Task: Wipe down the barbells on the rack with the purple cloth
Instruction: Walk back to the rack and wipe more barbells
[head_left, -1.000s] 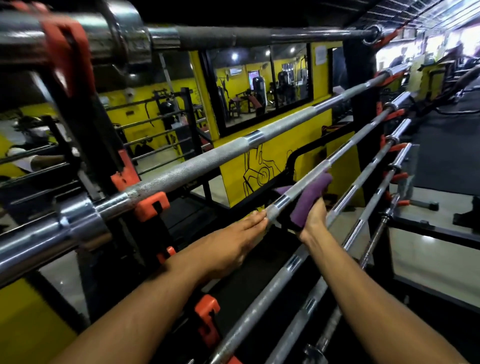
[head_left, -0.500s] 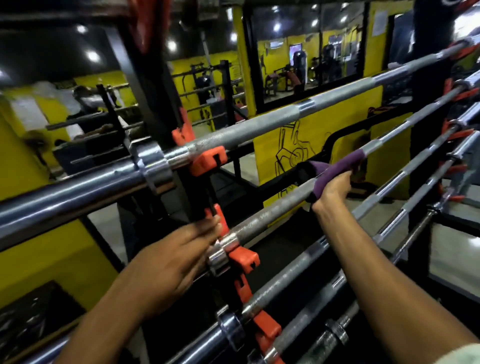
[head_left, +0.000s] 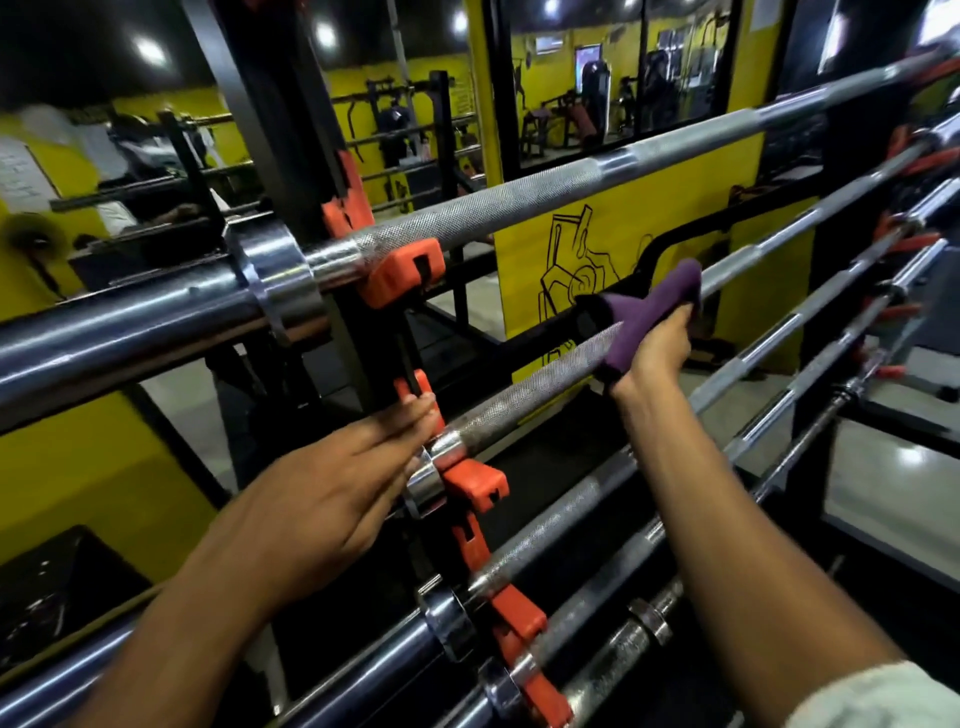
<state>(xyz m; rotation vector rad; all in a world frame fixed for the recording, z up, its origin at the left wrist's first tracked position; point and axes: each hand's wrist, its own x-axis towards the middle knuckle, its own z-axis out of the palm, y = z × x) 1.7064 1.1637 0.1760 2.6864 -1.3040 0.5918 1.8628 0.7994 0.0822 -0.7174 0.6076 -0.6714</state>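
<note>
While the right hand wraps the purple cloth around the second barbell, it should squeeze evenly along the knurling; the left hand, fingers straight, steadies the bar's collar at the rack's orange hook.

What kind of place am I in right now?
Most likely a gym. Several barbells rest on a rack with orange holders, and the mirror reflects weight machines. Your right hand holds a purple cloth around one bar.
</note>
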